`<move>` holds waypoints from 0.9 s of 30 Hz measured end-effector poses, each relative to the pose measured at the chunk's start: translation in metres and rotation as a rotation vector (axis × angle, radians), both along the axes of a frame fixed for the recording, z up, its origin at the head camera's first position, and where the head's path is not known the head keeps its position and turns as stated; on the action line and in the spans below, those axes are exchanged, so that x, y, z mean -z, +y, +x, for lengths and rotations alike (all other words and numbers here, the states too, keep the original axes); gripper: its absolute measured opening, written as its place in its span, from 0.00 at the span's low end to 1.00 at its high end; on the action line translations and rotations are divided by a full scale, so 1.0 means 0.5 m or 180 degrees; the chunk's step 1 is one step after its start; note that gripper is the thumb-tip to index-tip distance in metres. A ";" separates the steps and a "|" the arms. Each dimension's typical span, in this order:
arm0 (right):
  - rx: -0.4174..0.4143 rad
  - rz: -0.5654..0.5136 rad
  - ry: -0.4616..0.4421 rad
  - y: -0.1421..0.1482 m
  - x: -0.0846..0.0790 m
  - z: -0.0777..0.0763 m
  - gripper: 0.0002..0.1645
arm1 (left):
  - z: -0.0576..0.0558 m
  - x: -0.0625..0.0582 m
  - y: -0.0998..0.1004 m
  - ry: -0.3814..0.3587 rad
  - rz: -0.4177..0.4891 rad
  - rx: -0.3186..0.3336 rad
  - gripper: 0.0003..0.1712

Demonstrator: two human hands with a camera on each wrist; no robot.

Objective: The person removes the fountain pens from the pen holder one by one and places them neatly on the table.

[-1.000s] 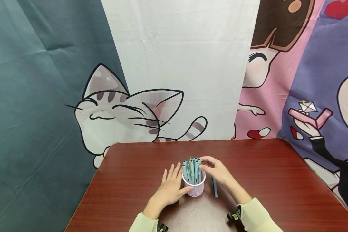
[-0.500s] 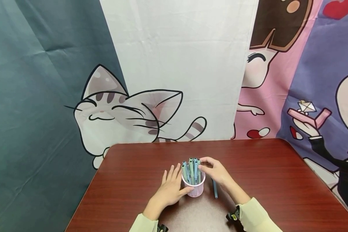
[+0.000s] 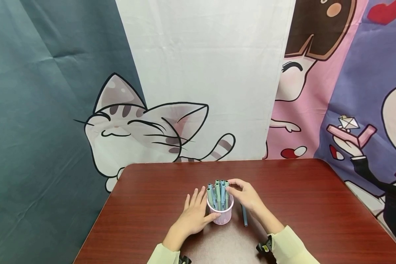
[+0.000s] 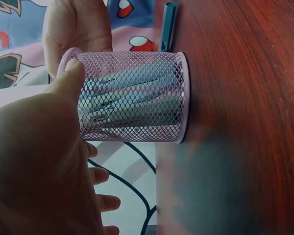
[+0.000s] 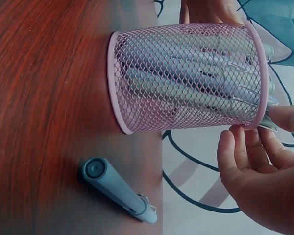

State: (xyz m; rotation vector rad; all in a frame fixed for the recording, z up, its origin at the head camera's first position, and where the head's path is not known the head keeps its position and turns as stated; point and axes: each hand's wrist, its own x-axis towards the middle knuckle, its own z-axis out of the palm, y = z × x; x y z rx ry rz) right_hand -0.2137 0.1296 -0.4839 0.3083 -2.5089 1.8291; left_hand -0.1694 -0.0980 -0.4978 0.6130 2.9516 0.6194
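A pink mesh pen holder (image 3: 223, 217) stands upright on the table, filled with several blue and green pens (image 3: 218, 198). My left hand (image 3: 192, 217) lies along its left side with fingers spread straight; in the left wrist view the thumb (image 4: 71, 76) rests at the rim. On the right side, my right hand (image 3: 248, 195) pinches the top of a green pen (image 5: 268, 122) between thumb and fingers, with the pen's body inside the holder. Beside the holder, a loose dark blue pen (image 5: 120, 191) lies on the table, partly hidden under the right hand in the head view.
The reddish-brown wooden table (image 3: 145, 205) has rounded far corners. Behind it hangs a cloth backdrop (image 3: 201, 55) with cartoon figures, a cat (image 3: 125, 139) among them. Each wrist wears a small black device near a pale green sleeve (image 3: 293, 245).
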 end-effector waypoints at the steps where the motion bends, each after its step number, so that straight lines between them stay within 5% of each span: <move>1: 0.0003 -0.0011 0.0025 -0.001 -0.001 0.000 0.17 | 0.000 0.000 0.000 0.0004 0.0002 0.0002 0.55; 14: 0.0083 -0.0272 0.0008 -0.006 -0.034 0.004 0.16 | -0.001 0.005 -0.002 0.0014 0.0031 0.0007 0.55; 27: -0.0050 -0.0274 0.0377 0.012 -0.077 0.009 0.19 | -0.001 0.003 -0.002 0.0012 0.0081 0.0015 0.54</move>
